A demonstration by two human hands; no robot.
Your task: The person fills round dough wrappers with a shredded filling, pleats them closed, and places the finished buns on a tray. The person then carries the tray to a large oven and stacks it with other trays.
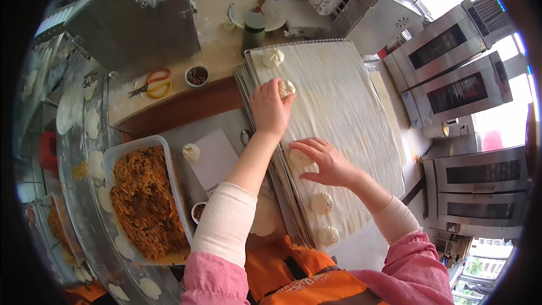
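Observation:
My left hand (271, 106) grips a pleated dough bun (287, 88) between thumb and fingers at the left edge of a cloth-lined tray (351, 106). Behind it, another bun (273, 57) sits near the tray's far corner. My right hand (324, 161) lies with spread fingers around a bun (300, 158) on the cloth; whether it grips the bun I cannot tell. Closer to my apron, two more pleated buns (322, 203) rest in a row along the same edge. One bun (191, 152) sits beside a pale rectangular board (215, 159) to the left.
A plastic tub of shredded filling (144, 203) stands at left, beside a metal conveyor with flat dough rounds (92, 123). Scissors (154, 84), a small bowl of dark filling (197, 76) and a green container (253, 34) stand on the wooden worktop. Stacked trays lie under the cloth-lined one.

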